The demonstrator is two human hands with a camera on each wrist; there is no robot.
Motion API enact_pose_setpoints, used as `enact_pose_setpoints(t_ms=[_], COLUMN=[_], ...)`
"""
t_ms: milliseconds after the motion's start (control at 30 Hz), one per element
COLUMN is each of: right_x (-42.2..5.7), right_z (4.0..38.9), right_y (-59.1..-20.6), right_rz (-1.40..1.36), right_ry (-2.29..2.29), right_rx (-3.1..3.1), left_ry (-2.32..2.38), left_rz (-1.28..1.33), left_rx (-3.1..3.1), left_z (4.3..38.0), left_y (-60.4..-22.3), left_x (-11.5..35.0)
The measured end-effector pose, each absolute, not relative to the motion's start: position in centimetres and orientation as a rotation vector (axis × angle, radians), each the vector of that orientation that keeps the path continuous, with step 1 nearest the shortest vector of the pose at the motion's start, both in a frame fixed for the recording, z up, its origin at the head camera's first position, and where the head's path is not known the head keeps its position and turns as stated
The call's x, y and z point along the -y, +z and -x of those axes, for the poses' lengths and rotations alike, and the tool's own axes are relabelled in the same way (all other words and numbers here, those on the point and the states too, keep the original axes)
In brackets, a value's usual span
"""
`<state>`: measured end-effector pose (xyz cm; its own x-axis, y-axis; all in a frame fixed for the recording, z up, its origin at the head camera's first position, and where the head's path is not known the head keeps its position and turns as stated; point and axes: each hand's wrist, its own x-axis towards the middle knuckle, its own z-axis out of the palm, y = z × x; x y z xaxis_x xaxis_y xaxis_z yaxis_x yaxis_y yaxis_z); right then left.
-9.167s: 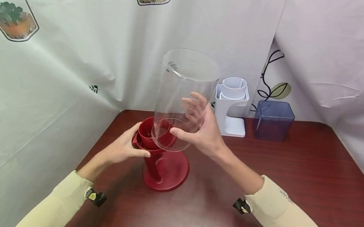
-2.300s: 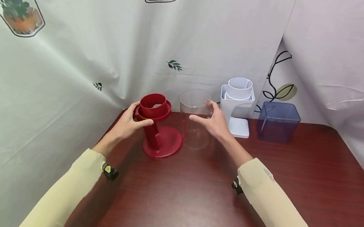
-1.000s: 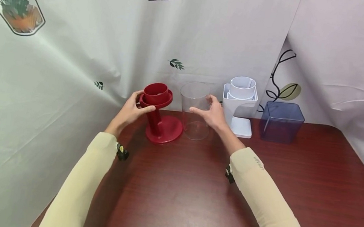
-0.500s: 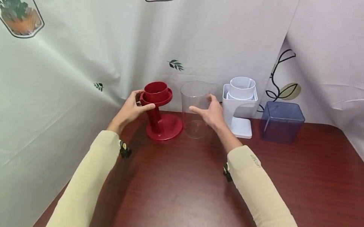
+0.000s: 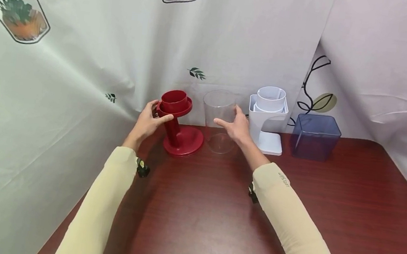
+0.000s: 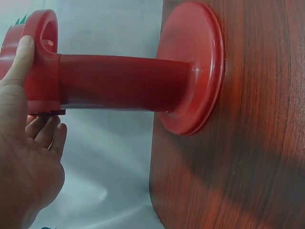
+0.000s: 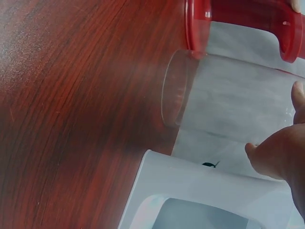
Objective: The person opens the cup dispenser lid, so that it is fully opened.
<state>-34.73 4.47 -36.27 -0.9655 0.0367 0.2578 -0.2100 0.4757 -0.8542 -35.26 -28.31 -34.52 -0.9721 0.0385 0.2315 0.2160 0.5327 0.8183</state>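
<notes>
A red plastic stand [image 5: 185, 140] with a round base, a column and a ring-shaped top holding a red cup-like piece [image 5: 174, 101] is upright near the table's back left. My left hand [image 5: 147, 122] grips its top, thumb in front and fingers round the far side; the left wrist view shows the thumb on the red rim [image 6: 42, 78]. Just right of it stands a clear plastic cylinder [image 5: 217, 114]. My right hand [image 5: 239, 127] holds the cylinder by its right side, thumb towards me. Some right fingertips are out of sight behind it.
Right of the cylinder stands a white stand [image 5: 256, 127] with a round white insert. Beyond it is a translucent blue square container [image 5: 315, 136]. A pale patterned curtain [image 5: 236, 42] hangs behind the dark red wooden table [image 5: 192, 219].
Earlier my right hand held the cylinder raised over the red stand; now it stands on the table beside it. Both have shifted back towards the curtain, barely moving in the last half second.
</notes>
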Motion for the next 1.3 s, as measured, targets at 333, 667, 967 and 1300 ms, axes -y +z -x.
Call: enact_pose_setpoints(t_ms=[333,667,967,1300], right_x=[-4.3,-3.9,-3.8,-3.6], right_z=[34.7,34.3,34.3,33.5], right_y=[-36.6,-36.8,-37.0,-37.5], right_rz=[-0.103,-0.017,-0.006,-0.018], right_ry=[1.454,1.465,1.466,1.466], right_rx=[2.5,2.472,2.486,2.486], left_ry=[-1.322,-1.247,-1.193,-1.177], left_rz=[0.152,0.101,0.043,0.023], left_rx=[2.565,2.517,2.516,2.522], left_z=[35.5,35.0,35.0,34.7], left_y=[-35.1,-35.2,-35.2,-35.6], left_x=[27.6,26.6,26.2,26.5])
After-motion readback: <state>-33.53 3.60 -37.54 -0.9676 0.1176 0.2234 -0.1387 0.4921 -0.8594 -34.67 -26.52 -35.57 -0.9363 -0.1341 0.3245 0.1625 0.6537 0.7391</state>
